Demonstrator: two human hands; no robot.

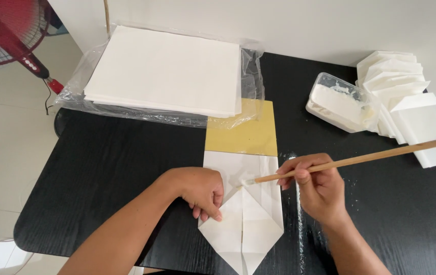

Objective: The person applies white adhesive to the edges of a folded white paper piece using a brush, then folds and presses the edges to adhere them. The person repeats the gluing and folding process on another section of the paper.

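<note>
Our right hand grips a brush, its tip on the folded paper at the table's near edge. Our left hand presses that paper flat, fingers loose. Beyond lie a glue tub and a paper stack.

Bare black wooden tabletop left of my left hand: passable. Beyond my right hand, clear plastic tub of white paste and stacked folded white papers block.

Hands: two, left hand, right hand
Brushes: one wooden brush
Glue tubs: one
Paper stacks: one
Fans: one
</note>
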